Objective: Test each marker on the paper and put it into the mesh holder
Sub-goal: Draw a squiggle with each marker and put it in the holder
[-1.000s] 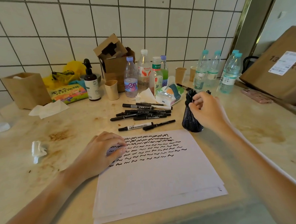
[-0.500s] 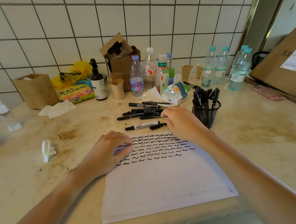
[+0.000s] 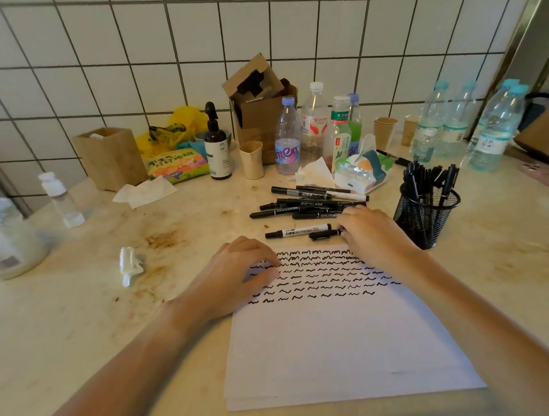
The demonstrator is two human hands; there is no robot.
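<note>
Right hand (image 3: 368, 231) is curling onto the small black marker (image 3: 324, 235) — its long axis lying left-right, barrel pointing away leftward — while the left hand (image 3: 238, 273), fingers relaxed, is pressing the paper (image 3: 337, 338).

**Bare arms, nothing worn**

We are seeing two bare forearms coming in from the bottom edge, with no sleeve showing on either one. We are finding no watch, ring, bracelet or glove on the left hand (image 3: 238, 273) or the right hand (image 3: 371, 234). The fingernails are looking short and unpainted.
</note>
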